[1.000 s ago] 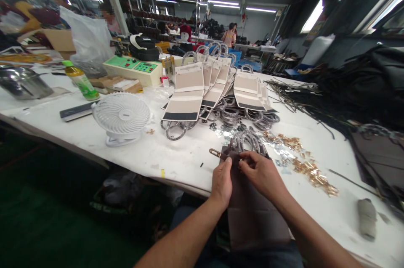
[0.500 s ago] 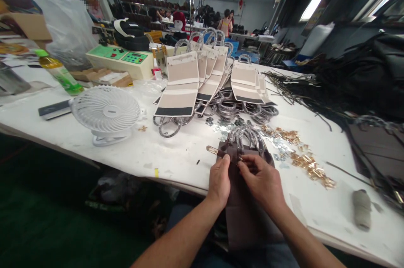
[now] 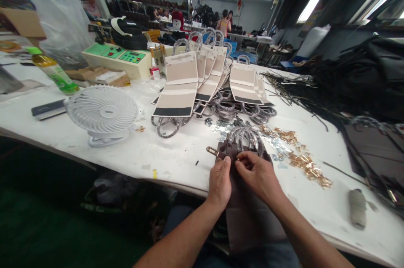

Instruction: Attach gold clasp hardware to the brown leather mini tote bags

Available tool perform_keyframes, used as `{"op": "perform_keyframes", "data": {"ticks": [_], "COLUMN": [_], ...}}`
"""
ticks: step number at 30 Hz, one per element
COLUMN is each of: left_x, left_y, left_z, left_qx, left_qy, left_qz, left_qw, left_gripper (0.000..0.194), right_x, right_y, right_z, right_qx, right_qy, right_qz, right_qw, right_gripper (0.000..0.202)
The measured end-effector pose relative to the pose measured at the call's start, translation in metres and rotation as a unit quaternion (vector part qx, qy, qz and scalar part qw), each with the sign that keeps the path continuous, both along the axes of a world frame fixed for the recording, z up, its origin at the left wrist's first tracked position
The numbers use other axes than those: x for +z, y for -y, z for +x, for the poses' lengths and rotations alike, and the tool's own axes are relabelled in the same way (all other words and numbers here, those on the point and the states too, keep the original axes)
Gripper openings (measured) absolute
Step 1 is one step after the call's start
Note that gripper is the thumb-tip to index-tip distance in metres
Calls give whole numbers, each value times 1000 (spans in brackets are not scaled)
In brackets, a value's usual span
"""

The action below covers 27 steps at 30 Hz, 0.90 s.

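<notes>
So from the head cam, you've got both hands down on the dark brown bag panel [image 3: 249,213] that hangs off the near edge of the white table [image 3: 176,154] toward your lap. Your left hand [image 3: 221,181] is pressed flat-ish on its upper edge with the thumb forward, and your right hand [image 3: 257,175] is pinching a small gold fitting [image 3: 237,159] right at your fingertips, so I'd say you're mid-way through fixing hardware onto the top of the piece. Next bit looks like it needs a steady pinch and lining that fitting up square. A gold clasp [image 3: 213,151] pokes out just left of your left hand, wrapped handles [image 3: 246,137] curl just beyond your fingers, loose gold parts [image 3: 307,165] lie off to the right. No brand or writing I can read anywhere; the green control box [image 3: 118,59] is too blurry.
</notes>
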<state>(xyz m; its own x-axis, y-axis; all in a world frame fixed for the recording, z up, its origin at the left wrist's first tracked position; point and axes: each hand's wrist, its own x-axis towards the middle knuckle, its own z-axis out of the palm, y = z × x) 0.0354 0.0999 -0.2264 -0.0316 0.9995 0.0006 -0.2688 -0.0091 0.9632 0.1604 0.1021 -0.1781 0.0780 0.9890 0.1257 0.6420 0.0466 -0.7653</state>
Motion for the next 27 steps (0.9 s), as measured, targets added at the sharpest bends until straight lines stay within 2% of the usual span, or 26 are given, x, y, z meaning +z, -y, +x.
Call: {"op": "perform_keyframes", "data": {"ticks": [4,8,13,16,21,24,27], "left_x": [-1,-2,1,-2,-15,-17,-13], "left_y": [0,-2,-2,-2,-12,-20,-23], "left_z": [1,-1,-3,-3,-3,-1,0], "left_qx": [-13,-4,-4,-30,-17,-10,-2], "left_qy": [14,-13,-25,-1,51,93,94], "left_qz": [10,18,20,11,-36,-55,-71], "left_qw": [1000,1000,999,999,998,994,993], "left_gripper": [42,41,43,47,46,46,47], "right_x": [6,7,-6,-14,-18,-19,-19], "right_y": [-3,-9,-14,-14,-17,-18,-9], "right_z": [2,5,9,8,0,-3,-7], "right_qx": [28,51,32,23,23,20,24], "right_qy": [13,17,-124,-167,-114,-64,-21], "right_qz": [-7,-20,-56,-39,33,83,114], "right_qw": [1000,998,990,985,993,994,993], "right_gripper": [16,14,30,25,17,13,25]}}
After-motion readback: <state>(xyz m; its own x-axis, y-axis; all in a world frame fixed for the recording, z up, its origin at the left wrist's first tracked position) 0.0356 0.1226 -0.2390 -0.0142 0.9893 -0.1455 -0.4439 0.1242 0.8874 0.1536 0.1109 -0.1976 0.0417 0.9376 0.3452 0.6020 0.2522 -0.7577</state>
